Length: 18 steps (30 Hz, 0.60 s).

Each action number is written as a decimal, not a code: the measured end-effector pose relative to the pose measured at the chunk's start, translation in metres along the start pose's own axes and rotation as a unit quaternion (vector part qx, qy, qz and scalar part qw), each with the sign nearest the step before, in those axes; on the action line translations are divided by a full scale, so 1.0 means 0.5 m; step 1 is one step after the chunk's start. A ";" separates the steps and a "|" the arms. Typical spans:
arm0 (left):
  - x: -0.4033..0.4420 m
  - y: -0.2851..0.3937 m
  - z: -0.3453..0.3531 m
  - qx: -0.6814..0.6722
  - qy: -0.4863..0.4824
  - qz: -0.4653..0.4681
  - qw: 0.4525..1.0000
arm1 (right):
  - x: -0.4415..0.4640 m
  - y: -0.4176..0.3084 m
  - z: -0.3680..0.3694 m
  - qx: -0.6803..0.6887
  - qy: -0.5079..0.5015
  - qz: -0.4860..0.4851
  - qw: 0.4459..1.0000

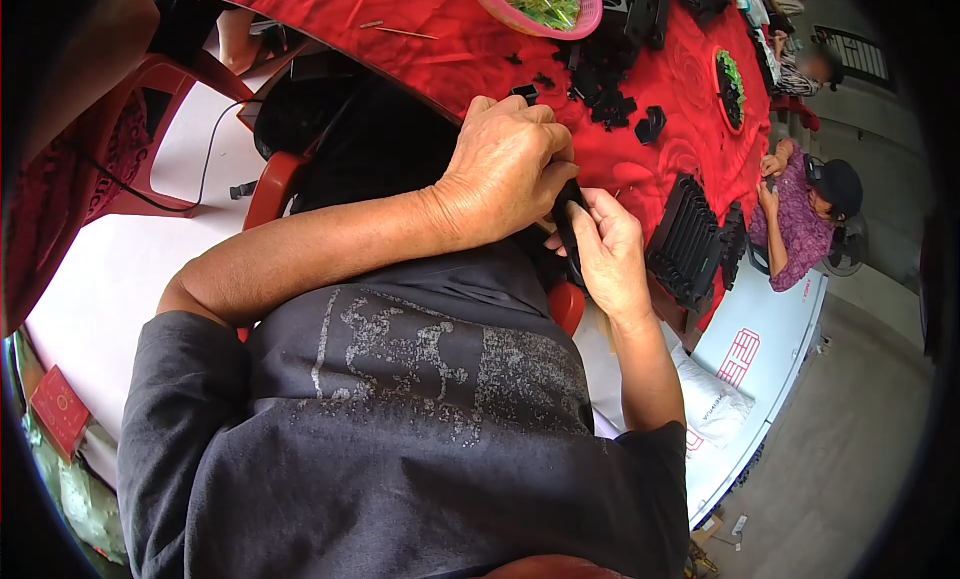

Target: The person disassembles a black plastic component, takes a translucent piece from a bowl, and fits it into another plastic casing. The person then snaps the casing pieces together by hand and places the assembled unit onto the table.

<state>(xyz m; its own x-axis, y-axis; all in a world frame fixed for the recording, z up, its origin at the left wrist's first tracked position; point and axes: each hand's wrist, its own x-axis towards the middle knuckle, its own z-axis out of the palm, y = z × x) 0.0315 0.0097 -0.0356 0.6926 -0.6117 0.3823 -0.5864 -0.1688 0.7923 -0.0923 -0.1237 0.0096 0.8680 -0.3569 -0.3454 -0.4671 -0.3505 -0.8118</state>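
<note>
My left hand (510, 164) is closed, its thumb and fingers pinching the upper end of a black plastic piece (569, 224) just off the table's edge. My right hand (612, 254) grips the same piece from the other side, thumb along it and fingers curled behind. Much of the piece is hidden by my fingers, so its full shape cannot be made out. On the red tablecloth (480, 54) near my hands lie small loose black parts (610, 109) and a black hexagonal part (650, 126).
A pink basket (590, 19) holds clear yellow-green pieces. Ribbed black trays (685, 234) stand at the table's right edge. Farther off is an oval dish (730, 89) with green and black bits. A co-worker (805, 209) sits across the table. A red chair (275, 189) is beside me.
</note>
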 end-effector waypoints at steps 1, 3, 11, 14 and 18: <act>0.000 0.000 0.000 0.005 0.003 0.008 1.000 | 0.000 0.002 0.000 -0.013 0.000 0.003 1.000; 0.000 0.000 -0.001 0.014 0.001 0.018 1.000 | 0.002 0.012 0.004 -0.016 0.017 -0.008 1.000; 0.008 0.014 0.001 -0.060 0.093 0.022 0.994 | 0.013 0.028 -0.006 -0.039 0.125 -0.092 0.987; 0.003 0.015 0.012 -0.165 0.078 -0.056 0.982 | 0.010 0.011 -0.008 -0.081 0.170 -0.105 0.977; -0.010 0.032 0.000 -0.116 0.016 -0.001 0.993 | 0.015 0.010 -0.003 -0.127 0.216 -0.150 0.956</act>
<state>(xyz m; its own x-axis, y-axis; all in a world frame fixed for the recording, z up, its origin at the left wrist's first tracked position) 0.0190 0.0100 -0.0248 0.7096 -0.5855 0.3920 -0.4741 0.0149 0.8803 -0.0882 -0.1292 0.0038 0.8438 -0.5132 0.1570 -0.2814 -0.6722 -0.6848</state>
